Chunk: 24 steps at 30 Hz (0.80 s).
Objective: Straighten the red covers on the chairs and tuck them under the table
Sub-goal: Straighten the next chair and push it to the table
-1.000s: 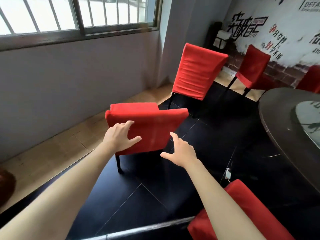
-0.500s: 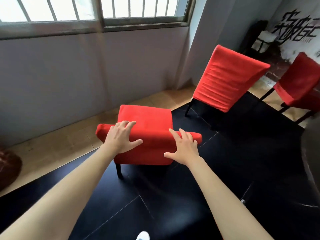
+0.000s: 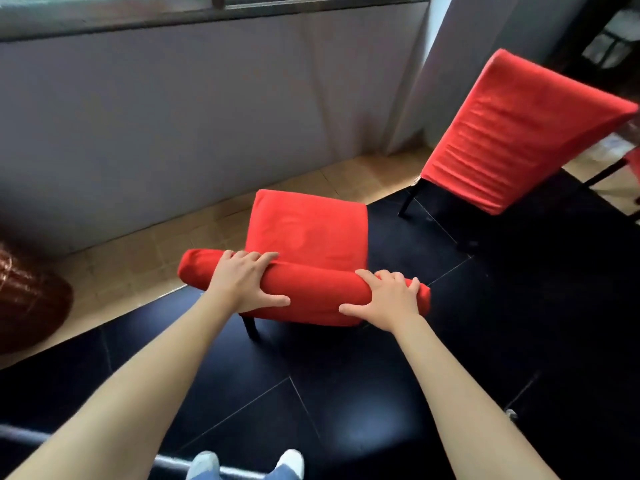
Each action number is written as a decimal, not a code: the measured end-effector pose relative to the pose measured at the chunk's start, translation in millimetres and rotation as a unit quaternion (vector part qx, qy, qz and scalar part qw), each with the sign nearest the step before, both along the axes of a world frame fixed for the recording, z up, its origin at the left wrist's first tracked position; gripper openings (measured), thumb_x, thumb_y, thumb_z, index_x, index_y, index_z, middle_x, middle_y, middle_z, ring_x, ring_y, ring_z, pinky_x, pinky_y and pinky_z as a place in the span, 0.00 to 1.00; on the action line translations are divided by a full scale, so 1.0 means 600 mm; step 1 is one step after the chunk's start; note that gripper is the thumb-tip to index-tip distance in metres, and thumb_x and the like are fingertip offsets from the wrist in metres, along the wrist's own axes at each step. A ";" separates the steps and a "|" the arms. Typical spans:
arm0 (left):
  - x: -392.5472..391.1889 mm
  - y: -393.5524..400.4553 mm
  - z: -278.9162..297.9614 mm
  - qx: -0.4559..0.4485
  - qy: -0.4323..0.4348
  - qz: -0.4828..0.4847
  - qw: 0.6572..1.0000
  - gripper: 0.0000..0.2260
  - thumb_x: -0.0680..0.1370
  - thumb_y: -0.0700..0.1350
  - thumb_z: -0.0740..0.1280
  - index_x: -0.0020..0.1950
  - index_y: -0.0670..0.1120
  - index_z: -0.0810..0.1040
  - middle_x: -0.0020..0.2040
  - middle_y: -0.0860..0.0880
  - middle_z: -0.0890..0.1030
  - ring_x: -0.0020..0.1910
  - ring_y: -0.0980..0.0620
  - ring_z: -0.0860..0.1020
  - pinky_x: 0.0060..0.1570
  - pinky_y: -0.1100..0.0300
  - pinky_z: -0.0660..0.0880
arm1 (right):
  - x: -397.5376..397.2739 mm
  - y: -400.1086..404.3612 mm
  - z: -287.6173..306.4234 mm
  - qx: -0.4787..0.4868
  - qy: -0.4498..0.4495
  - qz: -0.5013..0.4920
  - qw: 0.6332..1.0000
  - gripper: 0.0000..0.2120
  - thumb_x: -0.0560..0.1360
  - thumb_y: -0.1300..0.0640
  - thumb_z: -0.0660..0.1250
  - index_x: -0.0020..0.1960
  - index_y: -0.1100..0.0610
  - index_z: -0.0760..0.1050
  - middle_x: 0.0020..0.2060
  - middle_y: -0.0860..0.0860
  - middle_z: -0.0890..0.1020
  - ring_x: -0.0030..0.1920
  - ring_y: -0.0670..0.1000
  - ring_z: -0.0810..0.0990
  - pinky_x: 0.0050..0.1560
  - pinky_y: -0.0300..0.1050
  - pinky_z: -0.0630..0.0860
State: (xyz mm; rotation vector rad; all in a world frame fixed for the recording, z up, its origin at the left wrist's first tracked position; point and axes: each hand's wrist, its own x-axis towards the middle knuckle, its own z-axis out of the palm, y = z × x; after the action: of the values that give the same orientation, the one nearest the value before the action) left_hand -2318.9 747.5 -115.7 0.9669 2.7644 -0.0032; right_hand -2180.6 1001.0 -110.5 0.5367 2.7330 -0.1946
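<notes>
Gripping the top edge of the near chair's backrest: left hand [image 3: 244, 282], fingers curled over the far side, thumb spread along the near face; right hand [image 3: 388, 299], same hold, further along the edge toward its right end.

Near chair [image 3: 308, 233]: red cover [image 3: 308, 299] smooth over the backrest top and seat, one dark leg visible below at left. Stands on black floor tiles [image 3: 346, 393], seat pointing toward the wall, just inside the border with the tan floor strip [image 3: 131, 258].

Second chair [image 3: 519, 133]: to the right and further off, well apart from the first; its red cover shows horizontal wrinkles across the back; dark legs on the black tiles.

Grey wall [image 3: 173, 116] behind, window frame along its top. Dark reddish-brown rounded object [image 3: 27, 296] at the left edge on the tan strip, identity unclear. Person's shoes [image 3: 242, 464] at the bottom edge. No table is within sight.
</notes>
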 end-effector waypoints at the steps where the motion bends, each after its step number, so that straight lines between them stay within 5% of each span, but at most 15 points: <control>1: -0.002 0.000 -0.002 0.001 0.005 -0.002 1.000 0.52 0.56 0.82 0.49 0.75 0.56 0.62 0.63 0.51 0.77 0.64 0.48 0.73 0.63 0.51 0.63 | 0.001 -0.002 -0.002 0.002 0.006 -0.003 1.000 0.48 0.57 0.18 0.49 0.73 0.38 0.59 0.68 0.51 0.71 0.69 0.57 0.66 0.69 0.71 0.51; 15: -0.013 -0.021 -0.016 0.051 0.031 -0.058 0.997 0.46 0.60 0.81 0.49 0.67 0.55 0.71 0.58 0.52 0.80 0.58 0.48 0.76 0.60 0.52 0.67 | 0.015 -0.050 0.003 0.039 0.015 -0.067 0.997 0.46 0.59 0.18 0.50 0.71 0.40 0.63 0.64 0.51 0.74 0.66 0.56 0.69 0.68 0.66 0.56; 24: -0.031 -0.067 -0.011 0.053 0.032 -0.177 0.982 0.43 0.60 0.80 0.49 0.62 0.55 0.74 0.53 0.53 0.81 0.54 0.49 0.77 0.57 0.54 0.67 | 0.087 -0.172 -0.007 0.055 0.018 -0.189 0.980 0.50 0.54 0.16 0.43 0.68 0.40 0.65 0.62 0.51 0.75 0.63 0.57 0.69 0.63 0.64 0.61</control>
State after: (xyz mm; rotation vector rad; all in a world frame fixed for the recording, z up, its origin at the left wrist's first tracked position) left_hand -2337.4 707.2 -122.2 1.4981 2.6305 0.0601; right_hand -2128.2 898.0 -114.5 1.0938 2.6624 -0.1460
